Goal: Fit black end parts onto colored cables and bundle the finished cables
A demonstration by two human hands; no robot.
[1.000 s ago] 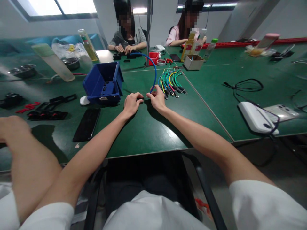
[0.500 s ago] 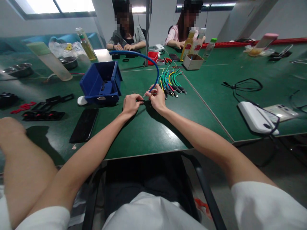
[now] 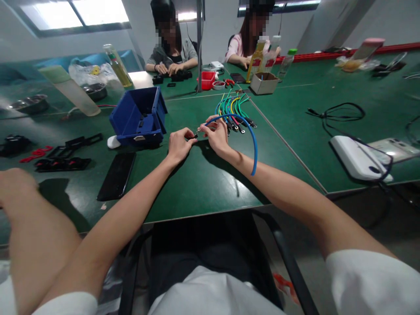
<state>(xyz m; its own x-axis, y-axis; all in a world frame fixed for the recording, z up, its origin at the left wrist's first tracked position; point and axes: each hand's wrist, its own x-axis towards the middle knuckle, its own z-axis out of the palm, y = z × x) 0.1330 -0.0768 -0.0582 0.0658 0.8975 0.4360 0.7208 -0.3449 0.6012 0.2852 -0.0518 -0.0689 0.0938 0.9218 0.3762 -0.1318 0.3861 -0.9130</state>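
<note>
Over the middle of the green table, my right hand (image 3: 216,134) pinches a blue wire (image 3: 255,144) near one end. From my fingers the wire arcs to the right, and its free end hangs over my right forearm. Close on the left, my left hand (image 3: 180,143) is closed on a small black piece (image 3: 194,137), mostly hidden by the fingers. A bit of shiny metal shows between the two hands; I cannot tell whether it joins the wire to the black piece. Just beyond my right hand lies a bundle of coloured wires (image 3: 234,105) with black-sleeved metal lugs.
Left of my hands stand a blue bin (image 3: 139,116) and a black phone (image 3: 117,176). Black plastic parts (image 3: 62,162) lie farther left, beside another person's arm (image 3: 36,218). A white power bank (image 3: 356,157) with a cable lies right. Two people sit across, behind a small box (image 3: 263,84).
The blue wire has swung from arching up and away to the left to curving right over my right forearm. Both hands stay close together at almost the same place.
</note>
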